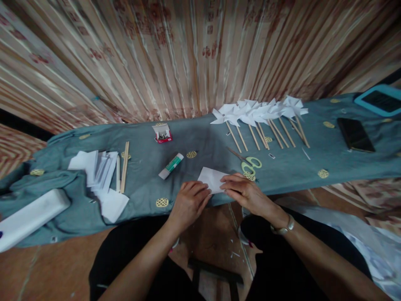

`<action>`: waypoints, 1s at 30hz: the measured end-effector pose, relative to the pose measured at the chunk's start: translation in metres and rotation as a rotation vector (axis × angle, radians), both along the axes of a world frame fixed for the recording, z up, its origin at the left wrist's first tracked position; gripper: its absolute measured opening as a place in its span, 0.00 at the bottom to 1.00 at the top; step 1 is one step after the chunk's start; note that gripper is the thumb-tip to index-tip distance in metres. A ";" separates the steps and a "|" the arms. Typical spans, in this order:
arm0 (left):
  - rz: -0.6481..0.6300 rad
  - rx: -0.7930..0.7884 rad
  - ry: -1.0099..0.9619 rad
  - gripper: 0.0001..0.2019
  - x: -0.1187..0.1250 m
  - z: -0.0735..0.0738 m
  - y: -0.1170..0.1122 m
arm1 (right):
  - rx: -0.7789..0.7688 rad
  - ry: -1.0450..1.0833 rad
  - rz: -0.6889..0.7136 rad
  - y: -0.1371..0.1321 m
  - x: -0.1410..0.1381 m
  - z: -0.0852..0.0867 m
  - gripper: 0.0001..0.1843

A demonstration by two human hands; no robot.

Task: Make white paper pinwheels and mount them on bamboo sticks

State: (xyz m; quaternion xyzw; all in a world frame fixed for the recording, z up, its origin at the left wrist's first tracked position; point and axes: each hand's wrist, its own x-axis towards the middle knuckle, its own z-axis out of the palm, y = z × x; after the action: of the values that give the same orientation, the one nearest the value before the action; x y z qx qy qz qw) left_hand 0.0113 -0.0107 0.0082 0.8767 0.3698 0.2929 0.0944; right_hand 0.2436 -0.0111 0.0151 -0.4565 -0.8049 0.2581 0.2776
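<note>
A small white sheet of paper [213, 179] lies at the front edge of the cloth-covered table, between my two hands. My left hand [192, 200] grips its left side with the fingers bent together. On the opposite side, my right hand [246, 191] pinches the paper's right edge; a metal bracelet circles that wrist. Just beyond the right hand rest scissors [249, 164] with pale green handles. A glue stick [171, 166] with a green label lies to the left of the paper.
Several white paper pinwheels [260, 112] on wooden sticks lie at the back right. A box of pins [163, 133] stands open at the back. Paper pieces [105, 169], wooden sticks [125, 167], and a white case [34, 217] are left; a phone [355, 133] is right.
</note>
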 end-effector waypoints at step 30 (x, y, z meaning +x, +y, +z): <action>0.189 -0.332 -0.196 0.18 0.000 -0.003 0.008 | -0.134 0.107 -0.305 0.034 -0.027 -0.008 0.10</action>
State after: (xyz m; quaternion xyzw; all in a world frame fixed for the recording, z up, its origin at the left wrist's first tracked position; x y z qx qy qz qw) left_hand 0.0109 -0.0029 0.0057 0.7777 0.4827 0.3196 0.2451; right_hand 0.2169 0.0229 0.0069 -0.5764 -0.6914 0.2901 0.3249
